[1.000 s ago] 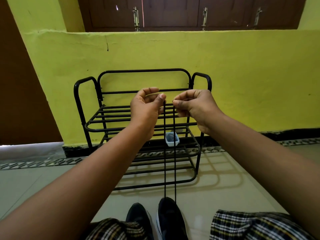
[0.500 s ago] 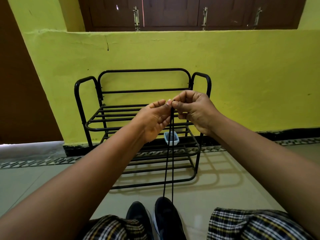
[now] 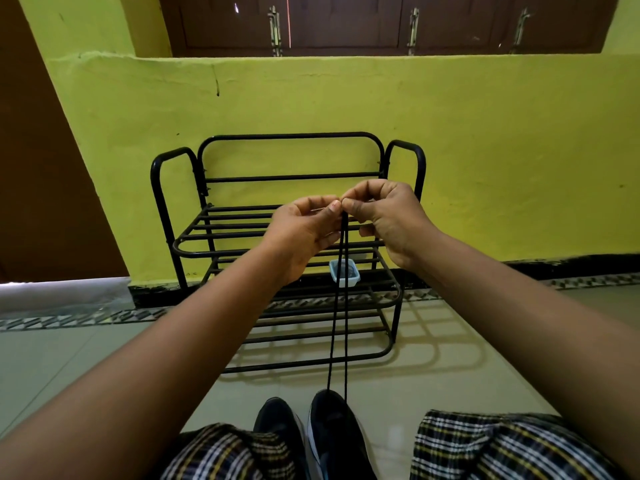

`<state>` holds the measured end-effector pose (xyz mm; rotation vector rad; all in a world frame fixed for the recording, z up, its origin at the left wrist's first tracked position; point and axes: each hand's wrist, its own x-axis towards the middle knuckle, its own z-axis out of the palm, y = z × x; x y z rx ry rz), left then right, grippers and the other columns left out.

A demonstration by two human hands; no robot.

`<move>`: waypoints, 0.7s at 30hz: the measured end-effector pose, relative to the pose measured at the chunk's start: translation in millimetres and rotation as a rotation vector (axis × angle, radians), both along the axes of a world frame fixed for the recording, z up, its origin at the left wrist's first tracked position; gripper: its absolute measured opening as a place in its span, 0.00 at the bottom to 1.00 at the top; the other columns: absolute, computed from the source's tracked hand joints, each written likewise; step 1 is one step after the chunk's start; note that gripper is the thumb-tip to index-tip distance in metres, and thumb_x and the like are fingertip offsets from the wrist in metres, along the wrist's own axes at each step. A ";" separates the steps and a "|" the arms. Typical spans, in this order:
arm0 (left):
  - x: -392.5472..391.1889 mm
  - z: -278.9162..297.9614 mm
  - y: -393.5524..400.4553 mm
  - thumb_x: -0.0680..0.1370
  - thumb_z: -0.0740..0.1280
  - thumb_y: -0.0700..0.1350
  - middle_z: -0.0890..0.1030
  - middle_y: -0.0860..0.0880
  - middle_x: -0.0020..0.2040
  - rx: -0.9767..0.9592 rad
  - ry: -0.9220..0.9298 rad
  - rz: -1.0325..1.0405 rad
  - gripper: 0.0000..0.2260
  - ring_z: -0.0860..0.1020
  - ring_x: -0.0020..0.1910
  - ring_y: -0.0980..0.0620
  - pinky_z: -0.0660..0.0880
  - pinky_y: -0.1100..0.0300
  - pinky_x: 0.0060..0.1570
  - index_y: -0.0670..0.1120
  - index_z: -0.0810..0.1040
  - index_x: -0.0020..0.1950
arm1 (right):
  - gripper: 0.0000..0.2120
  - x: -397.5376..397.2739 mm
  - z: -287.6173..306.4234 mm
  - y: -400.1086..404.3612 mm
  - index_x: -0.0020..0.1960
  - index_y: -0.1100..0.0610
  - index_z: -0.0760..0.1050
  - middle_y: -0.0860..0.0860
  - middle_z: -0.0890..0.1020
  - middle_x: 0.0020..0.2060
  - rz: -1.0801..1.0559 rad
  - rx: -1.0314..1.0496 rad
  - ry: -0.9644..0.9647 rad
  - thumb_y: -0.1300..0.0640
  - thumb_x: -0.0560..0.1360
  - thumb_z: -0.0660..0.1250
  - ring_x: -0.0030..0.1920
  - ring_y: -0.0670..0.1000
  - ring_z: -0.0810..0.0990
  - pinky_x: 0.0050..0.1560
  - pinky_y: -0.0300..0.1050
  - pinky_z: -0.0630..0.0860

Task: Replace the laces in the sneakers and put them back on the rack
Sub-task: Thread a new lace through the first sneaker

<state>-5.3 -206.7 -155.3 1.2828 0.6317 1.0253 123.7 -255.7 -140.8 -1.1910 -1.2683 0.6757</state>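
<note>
Two dark sneakers stand side by side on the floor between my knees: the left sneaker (image 3: 277, 424) and the right sneaker (image 3: 334, 427) with a white sole edge. A black lace (image 3: 337, 313) rises from the right sneaker in two taut strands up to my hands. My left hand (image 3: 304, 233) and my right hand (image 3: 388, 220) meet fingertip to fingertip in front of the rack, each pinching the lace ends. The black metal shoe rack (image 3: 194, 242) stands against the yellow wall with bare shelves.
A small pale blue tub (image 3: 344, 271) sits on the rack's middle shelf. The yellow wall (image 3: 485, 150) rises behind, with brown shutters above. Glossy tiled floor (image 3: 433, 375) lies around the rack. My checked-cloth knees (image 3: 485, 445) frame the sneakers.
My hands, apart a second ago with the two strands parallel, have come together so the lace ends meet at the fingertips. They also dropped slightly; the strands now converge at the top.
</note>
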 end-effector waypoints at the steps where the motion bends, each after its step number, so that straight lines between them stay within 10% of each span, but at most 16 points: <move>1: -0.8 -0.7 -0.3 0.77 0.66 0.39 0.82 0.48 0.45 0.095 0.075 0.029 0.03 0.81 0.47 0.53 0.78 0.59 0.46 0.45 0.78 0.49 | 0.07 -1.2 0.5 -0.2 0.39 0.56 0.76 0.48 0.79 0.35 -0.027 0.004 -0.008 0.64 0.74 0.67 0.38 0.45 0.76 0.35 0.40 0.69; 8: 2.0 -4.1 -2.5 0.74 0.70 0.40 0.84 0.49 0.44 0.555 0.356 0.276 0.03 0.83 0.45 0.56 0.79 0.60 0.49 0.46 0.83 0.46 | 0.07 -4.2 1.9 -2.8 0.38 0.56 0.76 0.50 0.79 0.33 -0.048 -0.001 -0.021 0.65 0.74 0.68 0.31 0.41 0.77 0.31 0.37 0.68; 21: 4.3 -2.3 9.2 0.75 0.70 0.43 0.84 0.48 0.43 0.530 0.449 0.369 0.05 0.83 0.45 0.54 0.80 0.52 0.50 0.44 0.83 0.49 | 0.02 -10.4 1.8 14.5 0.43 0.59 0.77 0.51 0.80 0.37 -0.097 -0.040 0.002 0.64 0.75 0.67 0.35 0.45 0.78 0.26 0.33 0.70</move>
